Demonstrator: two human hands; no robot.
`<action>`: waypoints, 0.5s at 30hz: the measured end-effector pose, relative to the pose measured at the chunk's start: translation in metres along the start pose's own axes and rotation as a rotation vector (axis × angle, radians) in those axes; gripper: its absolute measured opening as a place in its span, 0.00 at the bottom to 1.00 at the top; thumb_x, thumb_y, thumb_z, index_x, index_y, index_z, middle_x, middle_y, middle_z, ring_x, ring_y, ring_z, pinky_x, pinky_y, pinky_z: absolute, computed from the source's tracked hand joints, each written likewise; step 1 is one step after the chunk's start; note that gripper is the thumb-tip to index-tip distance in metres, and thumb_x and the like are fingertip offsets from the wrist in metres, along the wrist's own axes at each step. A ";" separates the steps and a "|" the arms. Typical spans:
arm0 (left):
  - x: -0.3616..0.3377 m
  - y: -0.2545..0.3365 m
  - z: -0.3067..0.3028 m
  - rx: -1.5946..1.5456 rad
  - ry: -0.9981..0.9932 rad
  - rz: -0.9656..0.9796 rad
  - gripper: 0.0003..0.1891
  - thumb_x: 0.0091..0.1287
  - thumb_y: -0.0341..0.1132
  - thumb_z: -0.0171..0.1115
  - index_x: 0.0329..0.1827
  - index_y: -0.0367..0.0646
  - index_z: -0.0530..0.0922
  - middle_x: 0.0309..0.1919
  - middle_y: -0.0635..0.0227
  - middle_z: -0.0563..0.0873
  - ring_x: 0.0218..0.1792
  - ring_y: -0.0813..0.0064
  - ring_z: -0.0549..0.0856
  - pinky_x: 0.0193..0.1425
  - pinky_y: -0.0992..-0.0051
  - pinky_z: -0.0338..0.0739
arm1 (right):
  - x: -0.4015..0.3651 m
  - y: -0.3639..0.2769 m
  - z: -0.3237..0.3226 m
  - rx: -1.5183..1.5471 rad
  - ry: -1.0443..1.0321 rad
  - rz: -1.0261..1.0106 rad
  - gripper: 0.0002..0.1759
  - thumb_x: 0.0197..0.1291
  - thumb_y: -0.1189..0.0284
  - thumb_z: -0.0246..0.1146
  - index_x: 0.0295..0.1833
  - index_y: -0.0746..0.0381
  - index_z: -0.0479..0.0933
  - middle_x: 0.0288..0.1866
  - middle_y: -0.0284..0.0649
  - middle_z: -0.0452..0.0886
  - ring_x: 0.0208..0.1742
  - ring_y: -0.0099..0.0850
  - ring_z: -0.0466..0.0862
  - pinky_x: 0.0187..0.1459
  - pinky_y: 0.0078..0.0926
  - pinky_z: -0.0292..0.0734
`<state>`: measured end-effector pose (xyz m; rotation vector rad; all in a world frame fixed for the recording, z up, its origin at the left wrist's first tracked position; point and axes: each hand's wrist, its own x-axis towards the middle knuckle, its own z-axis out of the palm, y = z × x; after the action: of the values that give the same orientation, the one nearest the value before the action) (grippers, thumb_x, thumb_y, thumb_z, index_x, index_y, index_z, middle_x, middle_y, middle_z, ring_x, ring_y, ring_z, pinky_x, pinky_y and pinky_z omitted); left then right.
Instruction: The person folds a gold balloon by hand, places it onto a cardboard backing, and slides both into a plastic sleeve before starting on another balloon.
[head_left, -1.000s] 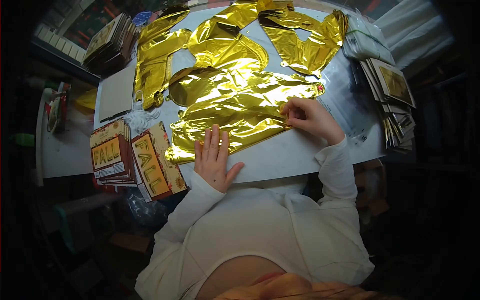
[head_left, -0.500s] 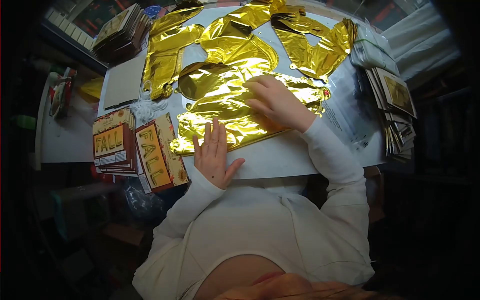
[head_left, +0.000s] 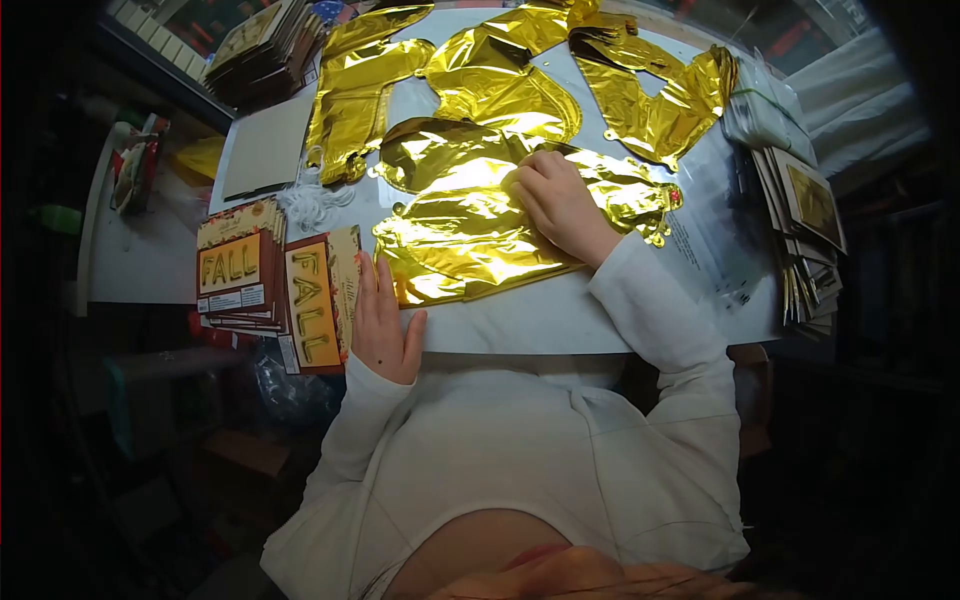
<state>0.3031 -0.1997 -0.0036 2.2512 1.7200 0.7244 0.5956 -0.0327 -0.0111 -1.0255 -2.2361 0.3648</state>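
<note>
The flattened, crinkled gold foil balloon (head_left: pixel 465 240) lies at the near middle of the white bench (head_left: pixel 540 322), just in from its front edge. The right hand (head_left: pixel 556 200) is down on its upper part, fingers (head_left: pixel 530 185) curled with the knuckles bent against the foil; pinching a fold or only pressing, I cannot tell. The left hand (head_left: pixel 384 322) lies flat at the balloon's left end, fingers straight and close together, gripping nothing, thumb out on the bare bench. It sits between the foil and an orange printed card pack reading FALL (head_left: pixel 308 305), with a second FALL pack stack (head_left: pixel 230 275) just beyond. Further back, three more gold foil balloons (head_left: pixel 510 85) are spread across the bench. A clump of white string (head_left: pixel 315 205) sits left of them, and a stack of flat packs (head_left: pixel 805 225) stands at the right edge.
</note>
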 end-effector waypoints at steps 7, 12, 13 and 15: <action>-0.006 0.010 -0.018 -0.003 -0.072 -0.013 0.44 0.77 0.39 0.63 0.87 0.27 0.51 0.85 0.29 0.52 0.84 0.32 0.60 0.85 0.50 0.57 | 0.000 0.002 0.000 0.008 -0.005 -0.008 0.06 0.70 0.73 0.64 0.48 0.63 0.78 0.48 0.45 0.78 0.51 0.48 0.76 0.55 0.43 0.72; -0.002 0.018 -0.022 0.150 -0.083 0.016 0.46 0.73 0.45 0.68 0.87 0.30 0.56 0.85 0.32 0.57 0.71 0.35 0.76 0.75 0.51 0.70 | -0.002 0.004 0.005 -0.005 0.034 -0.012 0.06 0.68 0.73 0.65 0.47 0.61 0.77 0.47 0.45 0.77 0.49 0.47 0.75 0.53 0.44 0.70; -0.001 0.018 -0.022 0.149 -0.082 0.016 0.46 0.73 0.45 0.68 0.87 0.30 0.56 0.85 0.32 0.57 0.71 0.35 0.76 0.75 0.51 0.70 | -0.002 0.004 0.006 -0.006 0.033 -0.013 0.06 0.68 0.73 0.65 0.47 0.61 0.77 0.47 0.45 0.77 0.49 0.47 0.75 0.53 0.44 0.70; 0.000 0.018 -0.022 0.201 -0.110 -0.009 0.47 0.73 0.47 0.69 0.87 0.31 0.57 0.85 0.32 0.57 0.67 0.38 0.79 0.72 0.50 0.71 | -0.003 0.004 0.006 -0.026 0.046 -0.026 0.07 0.66 0.73 0.65 0.47 0.61 0.77 0.47 0.44 0.76 0.49 0.47 0.75 0.53 0.43 0.70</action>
<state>0.3071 -0.2074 0.0231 2.3615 1.8198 0.4332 0.5952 -0.0322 -0.0186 -1.0071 -2.2160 0.2985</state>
